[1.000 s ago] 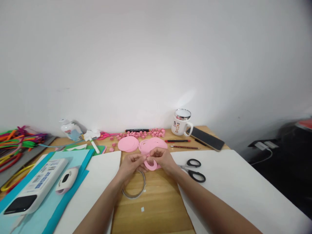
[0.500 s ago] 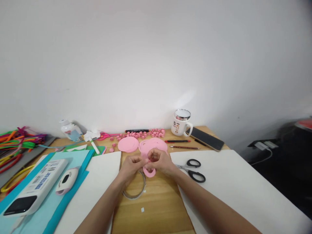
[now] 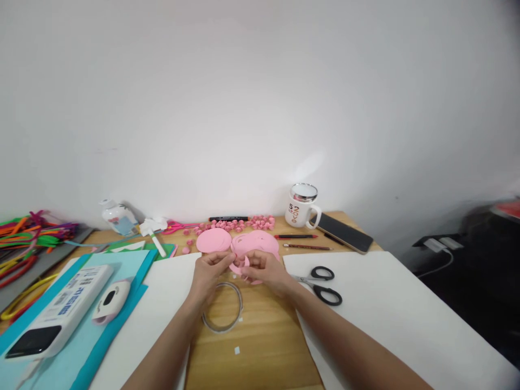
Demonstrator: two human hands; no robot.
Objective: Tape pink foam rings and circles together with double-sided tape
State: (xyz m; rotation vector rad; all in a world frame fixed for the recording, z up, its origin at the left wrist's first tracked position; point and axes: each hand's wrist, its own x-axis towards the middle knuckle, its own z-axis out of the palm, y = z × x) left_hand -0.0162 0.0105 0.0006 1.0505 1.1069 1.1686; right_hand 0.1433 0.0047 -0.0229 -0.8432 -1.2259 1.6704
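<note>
My left hand (image 3: 212, 271) pinches the left side of a curled pink paper strip (image 3: 239, 265) at the middle of the table. On its right side, the fingers of my right hand (image 3: 265, 270) are closed on the same strip. Just behind my hands lie overlapping pink paper circles (image 3: 258, 242), with a second stack of pink circles (image 3: 213, 240) to the left. A roll of tape (image 3: 222, 329) rests flat below my left hand. Small pink rolled pieces (image 3: 263, 222) are heaped near the wall.
Black-handled scissors (image 3: 327, 294) lie on white paper (image 3: 390, 314) at right. A mug (image 3: 300, 210) and phone (image 3: 345, 233) stand and lie behind. At left are a power strip (image 3: 60, 309), blue sheets (image 3: 134, 265) and coloured pipe cleaners (image 3: 36, 235).
My left hand has moved slightly left and up, and both hands have turned the pink strip upward. More of the tape roll now shows.
</note>
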